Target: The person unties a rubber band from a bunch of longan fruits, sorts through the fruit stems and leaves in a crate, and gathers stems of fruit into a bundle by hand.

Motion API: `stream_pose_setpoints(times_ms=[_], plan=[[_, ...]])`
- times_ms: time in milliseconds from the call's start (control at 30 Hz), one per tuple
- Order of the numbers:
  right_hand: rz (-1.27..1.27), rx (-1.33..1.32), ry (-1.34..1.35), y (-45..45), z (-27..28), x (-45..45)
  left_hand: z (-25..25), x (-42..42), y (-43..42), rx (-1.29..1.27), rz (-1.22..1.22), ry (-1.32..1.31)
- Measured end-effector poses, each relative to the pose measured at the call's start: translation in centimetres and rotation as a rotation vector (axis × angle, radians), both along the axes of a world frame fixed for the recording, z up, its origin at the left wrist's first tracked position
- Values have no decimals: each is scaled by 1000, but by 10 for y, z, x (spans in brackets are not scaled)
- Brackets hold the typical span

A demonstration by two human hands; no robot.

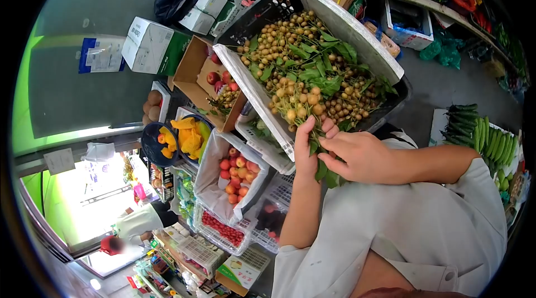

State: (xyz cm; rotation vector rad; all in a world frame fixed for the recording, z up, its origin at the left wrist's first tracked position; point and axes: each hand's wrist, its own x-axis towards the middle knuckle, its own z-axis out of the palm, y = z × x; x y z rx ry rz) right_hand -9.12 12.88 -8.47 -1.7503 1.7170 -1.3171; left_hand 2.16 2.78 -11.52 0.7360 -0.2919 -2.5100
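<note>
A bunch of longans (296,101) with round tan fruit hangs together at the near edge of a full crate. My left hand (306,144) is closed around its stems, just below the fruit. Right beside it, my right hand (357,155) pinches the same stems, with its fingers bent and close to the left thumb. Green leaves (328,174) stick out beneath both hands. Behind the bunch, the black crate (262,14) holds many more longans (301,32) with twigs and leaves, between white foam boards (357,30).
Left of the crate stand a cardboard box (192,66) with red fruit and a lined crate of apples (226,217). Cucumbers (460,122) and long green vegetables (496,144) lie at right. Another person (139,222) stands near the bright doorway at lower left.
</note>
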Motion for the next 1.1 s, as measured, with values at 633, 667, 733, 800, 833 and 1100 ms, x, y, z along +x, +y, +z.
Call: stream_pose_setpoints(times_ms=[633,667,733,800,833,1100], plan=[[200,-106,161,7,-3,-39,26,-9,2,-408,-105,-523],[199,-178,91,7,-4,-51,27,-9,2,-447,-120,-581],[128,-82,8,3,-3,-77,26,-2,2,-461,-104,-602],[-65,-13,-42,-12,-13,-98,30,9,-2,-380,-184,-535],[-131,51,-13,-20,-17,-108,32,11,-1,-392,-197,-561],[-57,198,478,-120,-57,-148,19,32,5,-431,-149,-543]])
